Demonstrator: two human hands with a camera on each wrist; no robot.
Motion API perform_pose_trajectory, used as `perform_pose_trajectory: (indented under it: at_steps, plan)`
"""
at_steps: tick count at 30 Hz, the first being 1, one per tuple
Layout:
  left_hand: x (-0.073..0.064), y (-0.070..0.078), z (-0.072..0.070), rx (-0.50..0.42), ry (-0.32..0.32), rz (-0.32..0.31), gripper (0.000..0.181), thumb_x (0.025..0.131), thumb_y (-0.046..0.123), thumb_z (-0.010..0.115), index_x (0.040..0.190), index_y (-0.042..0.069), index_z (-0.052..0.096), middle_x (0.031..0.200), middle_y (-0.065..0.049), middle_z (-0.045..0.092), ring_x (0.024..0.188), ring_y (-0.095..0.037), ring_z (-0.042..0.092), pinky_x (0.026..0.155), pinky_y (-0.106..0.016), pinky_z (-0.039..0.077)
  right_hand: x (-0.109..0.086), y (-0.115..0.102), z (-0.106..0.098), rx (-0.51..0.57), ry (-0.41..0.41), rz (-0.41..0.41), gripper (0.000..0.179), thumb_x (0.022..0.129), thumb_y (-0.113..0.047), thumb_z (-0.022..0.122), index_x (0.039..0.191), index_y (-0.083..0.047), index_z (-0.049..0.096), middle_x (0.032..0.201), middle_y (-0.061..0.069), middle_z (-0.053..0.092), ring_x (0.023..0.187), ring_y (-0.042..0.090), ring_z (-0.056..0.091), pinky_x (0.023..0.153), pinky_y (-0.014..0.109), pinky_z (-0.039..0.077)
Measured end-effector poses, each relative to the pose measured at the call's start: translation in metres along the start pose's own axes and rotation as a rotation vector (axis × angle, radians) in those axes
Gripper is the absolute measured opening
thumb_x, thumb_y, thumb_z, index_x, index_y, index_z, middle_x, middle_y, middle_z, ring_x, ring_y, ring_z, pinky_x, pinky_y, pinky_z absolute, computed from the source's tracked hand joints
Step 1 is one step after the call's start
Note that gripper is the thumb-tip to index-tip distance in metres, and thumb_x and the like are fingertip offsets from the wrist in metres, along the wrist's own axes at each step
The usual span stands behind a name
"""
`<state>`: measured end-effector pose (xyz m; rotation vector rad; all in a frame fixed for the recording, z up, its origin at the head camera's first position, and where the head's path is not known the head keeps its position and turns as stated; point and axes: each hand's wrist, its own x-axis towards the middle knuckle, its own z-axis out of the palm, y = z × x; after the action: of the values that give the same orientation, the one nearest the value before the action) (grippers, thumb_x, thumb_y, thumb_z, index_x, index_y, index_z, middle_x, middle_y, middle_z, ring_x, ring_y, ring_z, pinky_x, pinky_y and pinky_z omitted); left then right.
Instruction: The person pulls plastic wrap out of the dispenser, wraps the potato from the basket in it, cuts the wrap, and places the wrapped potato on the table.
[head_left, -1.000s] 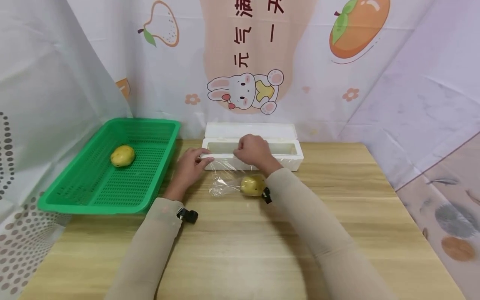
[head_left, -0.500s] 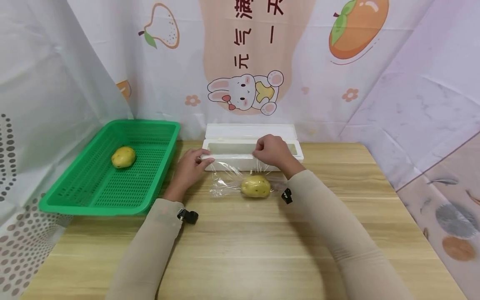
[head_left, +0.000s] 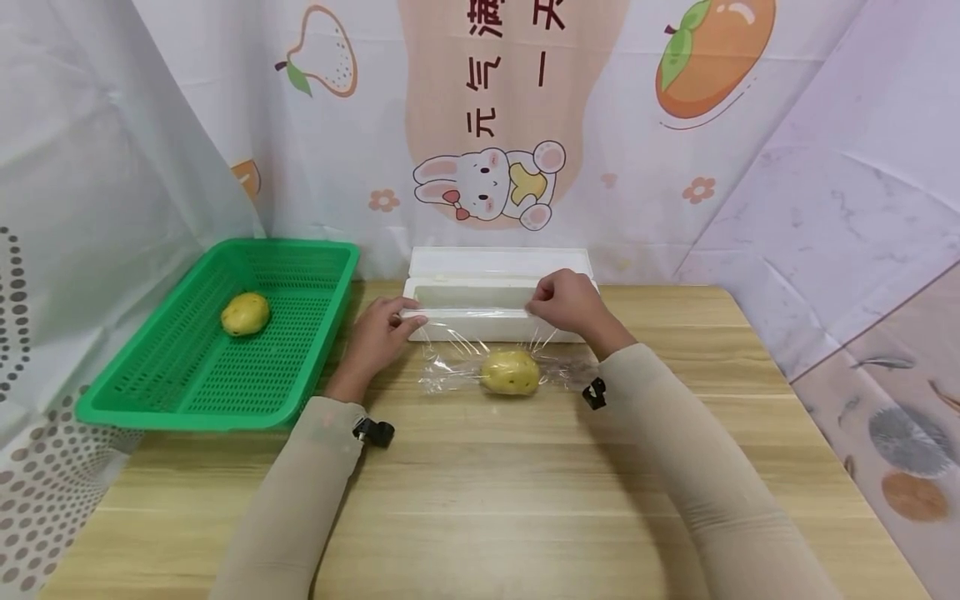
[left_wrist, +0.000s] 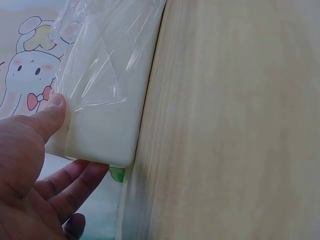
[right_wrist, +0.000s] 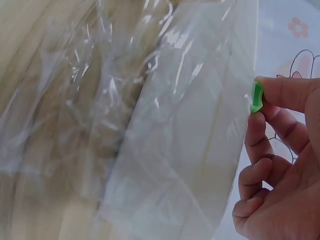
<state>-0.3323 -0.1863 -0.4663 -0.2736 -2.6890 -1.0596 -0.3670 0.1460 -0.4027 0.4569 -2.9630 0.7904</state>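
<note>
A white cling film box [head_left: 491, 327] lies along the back of the table, its lid [head_left: 498, 262] raised. My left hand [head_left: 372, 340] holds the box's left end, with the thumb [left_wrist: 56, 107] against its edge. Near the right end, my right hand [head_left: 573, 304] pinches a small green slide cutter [right_wrist: 257, 97] on the front edge. Clear cling film [head_left: 450, 372] hangs from that edge down over the front of the box. A yellow potato [head_left: 510, 372] lies in front of the box with film around it; whether it is fully wrapped I cannot tell.
On the left stands a green plastic basket [head_left: 318, 367], with another potato [head_left: 245, 314] inside. A printed cloth [head_left: 637, 192] hangs right behind the box. The wooden table [head_left: 480, 500] extends toward me.
My right hand has slid to the right along the box's front edge, from around its middle to near the right end. The potato shows more fully now. My left hand stays put.
</note>
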Motion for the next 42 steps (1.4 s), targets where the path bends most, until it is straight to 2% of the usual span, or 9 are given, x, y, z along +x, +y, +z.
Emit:
perform_pose_trajectory:
  at_steps: [7,13,19,28,31,38,42]
  plan:
    - [-0.001,-0.001,0.003,0.010,0.000,0.002,0.039,0.089,0.047,0.062,0.118,0.022,0.064,0.110,-0.008,0.057,0.091,-0.023,0.062,0.077,-0.043,0.048,-0.002,0.010,-0.002,0.042,0.008,-0.009,0.021,0.079,-0.033,0.071,0.065,-0.019,0.065,0.061,-0.003,0.061,0.059,0.016,0.051,0.059,0.032,0.042]
    - [-0.002,-0.001,0.005,0.005,-0.009,0.007,0.039,0.089,0.047,0.062,0.119,0.022,0.064,0.111,-0.009,0.057,0.090,-0.023,0.062,0.077,-0.043,0.049,-0.008,0.018,-0.006,0.062,-0.012,0.018,0.021,0.080,-0.034,0.071,0.067,-0.018,0.066,0.063,-0.002,0.061,0.057,0.016,0.049,0.053,0.031,0.040]
    - [-0.003,-0.001,0.005,0.014,-0.009,0.007,0.037,0.089,0.046,0.062,0.118,0.023,0.064,0.111,-0.009,0.058,0.091,-0.023,0.062,0.078,-0.044,0.047,-0.013,0.021,-0.010,0.081,-0.008,0.035,0.019,0.081,-0.033,0.071,0.070,-0.019,0.068,0.067,-0.002,0.063,0.061,0.018,0.050,0.055,0.031,0.041]
    - [-0.003,0.001,0.005,0.004,-0.013,0.001,0.038,0.089,0.046,0.062,0.118,0.023,0.064,0.111,-0.008,0.057,0.092,-0.024,0.063,0.079,-0.043,0.048,-0.019,0.027,-0.014,0.107,-0.020,0.064,0.023,0.083,-0.033,0.071,0.075,-0.011,0.070,0.066,0.000,0.061,0.058,0.018,0.048,0.052,0.031,0.040]
    - [-0.003,0.002,0.004,0.005,-0.014,0.001,0.037,0.089,0.047,0.062,0.118,0.024,0.064,0.112,-0.009,0.057,0.093,-0.024,0.063,0.079,-0.044,0.049,-0.019,0.031,-0.015,0.111,-0.017,0.078,0.023,0.083,-0.033,0.071,0.077,-0.010,0.070,0.067,0.001,0.061,0.059,0.019,0.048,0.052,0.031,0.039]
    - [-0.002,0.002,0.002,0.027,-0.021,-0.010,0.039,0.089,0.049,0.060,0.119,0.025,0.063,0.114,-0.009,0.057,0.095,-0.025,0.063,0.080,-0.044,0.048,-0.022,0.042,-0.022,0.098,0.004,0.089,0.018,0.082,-0.033,0.071,0.075,-0.017,0.069,0.074,0.001,0.064,0.066,0.020,0.052,0.055,0.032,0.042]
    - [-0.002,0.001,0.000,0.030,-0.010,-0.006,0.037,0.089,0.047,0.061,0.118,0.025,0.064,0.113,-0.009,0.057,0.093,-0.024,0.063,0.080,-0.044,0.047,-0.024,0.048,-0.026,0.096,0.014,0.093,0.019,0.082,-0.032,0.071,0.076,-0.015,0.070,0.076,0.001,0.064,0.069,0.020,0.053,0.057,0.032,0.043]
